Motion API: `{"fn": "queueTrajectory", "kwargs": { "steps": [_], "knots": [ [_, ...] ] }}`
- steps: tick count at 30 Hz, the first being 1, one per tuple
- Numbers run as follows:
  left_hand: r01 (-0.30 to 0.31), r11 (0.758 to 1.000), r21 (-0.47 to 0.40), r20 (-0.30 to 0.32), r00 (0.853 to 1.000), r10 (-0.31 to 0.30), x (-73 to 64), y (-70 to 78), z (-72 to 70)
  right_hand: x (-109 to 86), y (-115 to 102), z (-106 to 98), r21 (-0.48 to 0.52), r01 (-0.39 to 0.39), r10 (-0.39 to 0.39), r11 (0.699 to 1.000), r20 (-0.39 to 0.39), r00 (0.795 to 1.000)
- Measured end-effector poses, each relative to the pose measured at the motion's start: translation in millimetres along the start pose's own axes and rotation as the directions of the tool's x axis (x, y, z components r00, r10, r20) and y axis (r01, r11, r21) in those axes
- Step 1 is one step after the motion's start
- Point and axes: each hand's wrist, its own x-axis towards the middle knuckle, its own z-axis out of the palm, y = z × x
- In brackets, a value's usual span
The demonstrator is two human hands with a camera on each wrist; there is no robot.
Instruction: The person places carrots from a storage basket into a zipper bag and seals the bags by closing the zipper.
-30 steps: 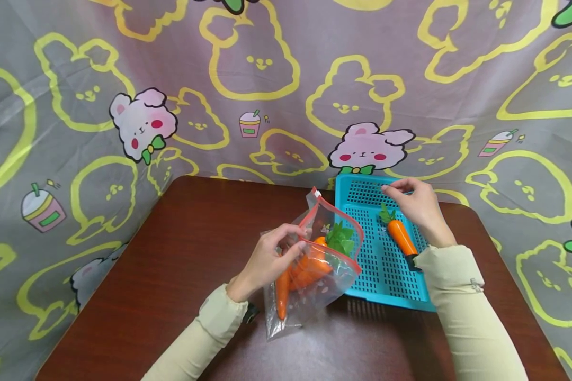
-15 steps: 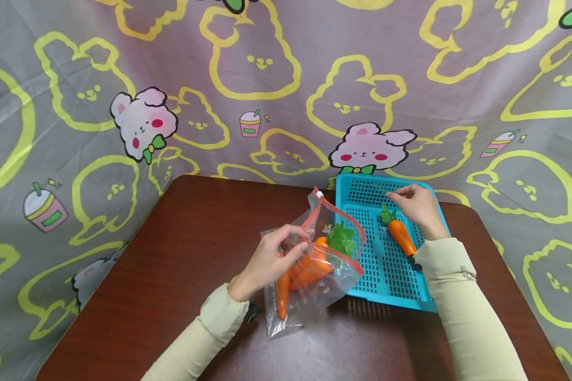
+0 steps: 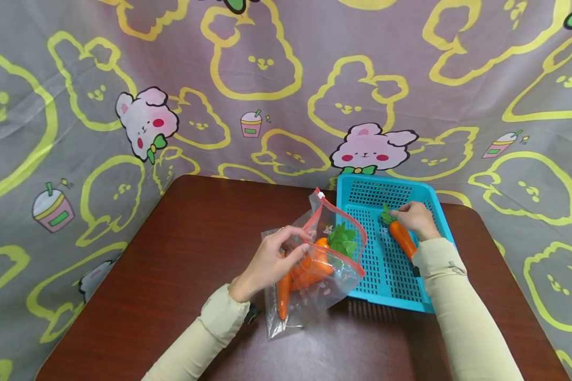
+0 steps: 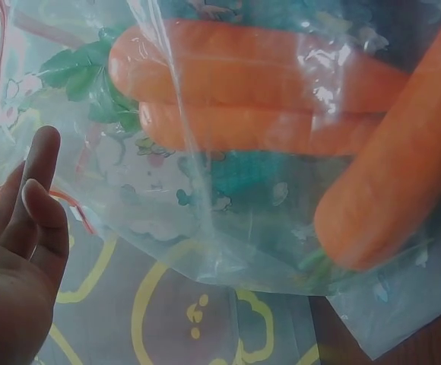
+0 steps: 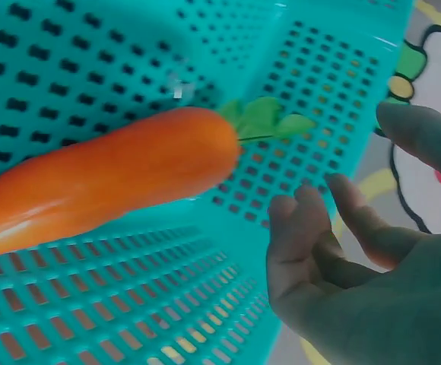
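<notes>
In the head view my left hand grips the mouth of a clear zip bag with a red seal. Orange carrots, one topped with green leaves, lie inside the bag. Its red seal passes by my fingers in the left wrist view. On the right, my right hand is down in a turquoise basket, right by the leafy end of a carrot. The right wrist view has that hand's fingers and thumb spread apart just beyond the leaves.
The perforated basket's raised wall stands around the carrot. Everything sits on a dark brown table with rounded far corners. A cartoon-printed cloth hangs behind and at the sides. The bag's mouth overlaps the basket's left side in the head view.
My right hand has come down and nearer, from above the basket's far part to the carrot's leafy end. The left hand and the bag have barely moved.
</notes>
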Motion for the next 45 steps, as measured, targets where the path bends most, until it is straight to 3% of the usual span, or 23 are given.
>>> {"fn": "queueTrajectory", "kwargs": {
  "steps": [9,16,30,45],
  "knots": [
    [0.007,1.000,0.001,0.003,1.000,-0.007,-1.4,0.1,0.5,3.2,10.1,11.7,-0.114,-0.016,0.025,0.993,0.082,0.996],
    [-0.026,1.000,-0.003,-0.002,1.000,0.026,-1.6,-0.9,0.8,6.8,18.0,19.5,-0.151,-0.026,0.046,0.988,0.132,0.990],
    [0.001,1.000,-0.016,-0.007,1.000,-0.001,-2.9,0.3,1.5,11.9,28.4,29.2,-0.128,-0.065,0.081,0.990,0.126,0.989],
    [-0.019,1.000,-0.017,-0.005,1.000,0.018,-3.1,0.5,-0.3,9.3,27.7,32.2,-0.134,-0.104,0.122,0.986,0.131,0.984]
  ]
}}
